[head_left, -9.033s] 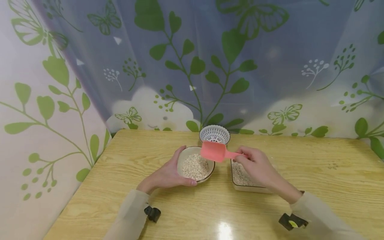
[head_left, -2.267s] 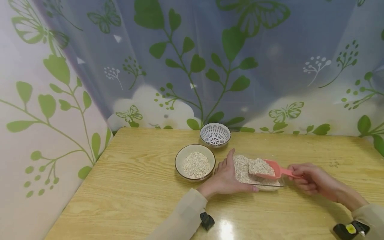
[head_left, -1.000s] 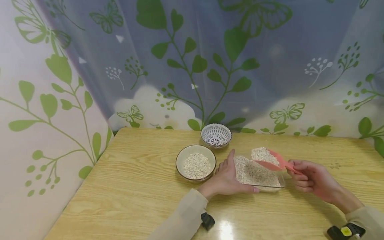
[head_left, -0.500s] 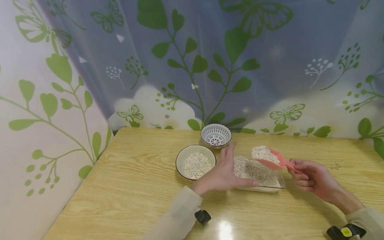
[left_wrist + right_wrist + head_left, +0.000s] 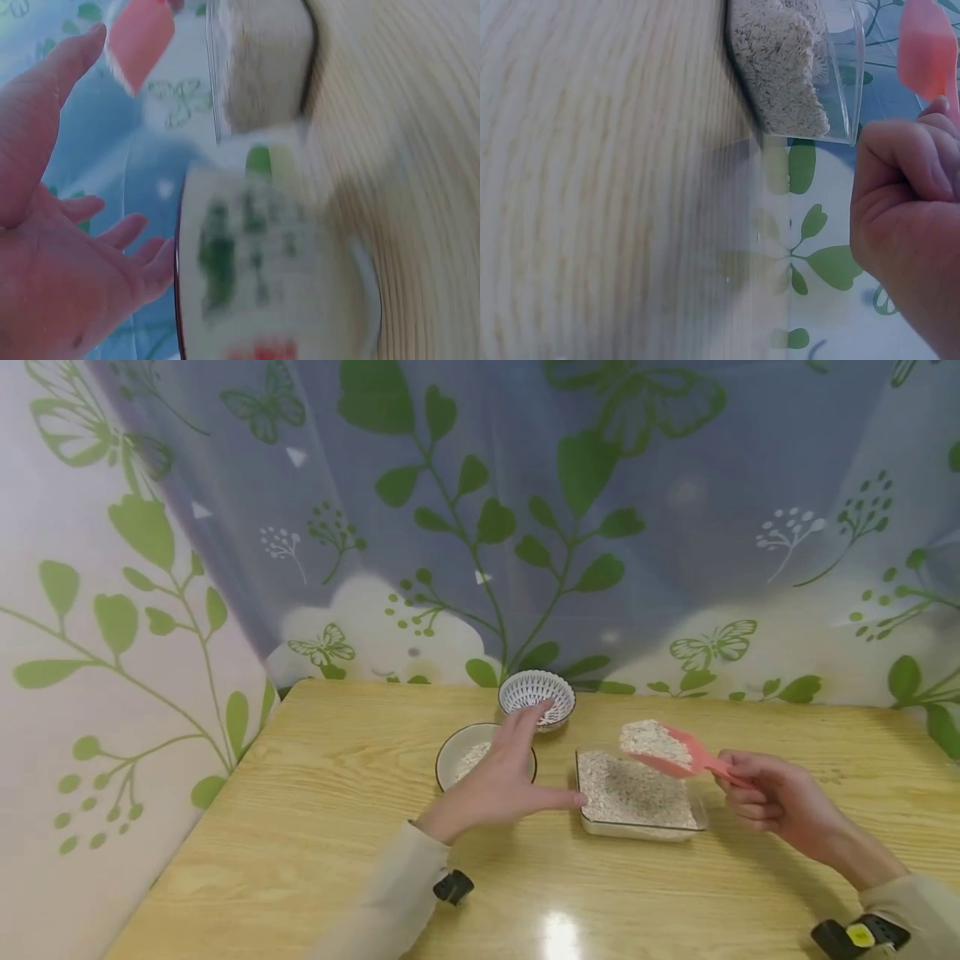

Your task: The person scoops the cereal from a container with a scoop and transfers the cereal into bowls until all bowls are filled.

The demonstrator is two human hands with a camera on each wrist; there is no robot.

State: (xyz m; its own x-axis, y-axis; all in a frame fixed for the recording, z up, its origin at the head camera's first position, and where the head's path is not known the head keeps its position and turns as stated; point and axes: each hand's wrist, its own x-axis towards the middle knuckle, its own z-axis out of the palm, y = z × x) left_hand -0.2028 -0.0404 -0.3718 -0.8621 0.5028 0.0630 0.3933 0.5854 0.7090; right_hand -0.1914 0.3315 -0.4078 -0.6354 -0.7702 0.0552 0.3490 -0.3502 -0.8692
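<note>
My right hand (image 5: 783, 806) grips the handle of a pink scoop (image 5: 696, 750), raised above the far right of the glass container and heaped with oats (image 5: 652, 742). Oats also fill the rectangular glass container (image 5: 637, 832) on the table. My left hand (image 5: 491, 785), fingers spread, hovers over the beige dark-rimmed bowl (image 5: 448, 752) and hides much of the oats in it. Its thumb reaches the container's left edge; whether it touches is unclear. The left wrist view shows the bowl's printed outer wall (image 5: 259, 255) beside the open palm; the right wrist view shows the scoop (image 5: 928, 56) past the fist.
A small white patterned basket-like bowl (image 5: 517, 687) stands behind the beige bowl, partly behind my left fingertips. The wooden table (image 5: 322, 760) ends at a leaf-printed curtain (image 5: 675, 568) at the back and left.
Earlier the scoop was held over the beige bowl, then loaded with oats and lifted from the container. My left hand has let go of the container and moved left over the bowl.
</note>
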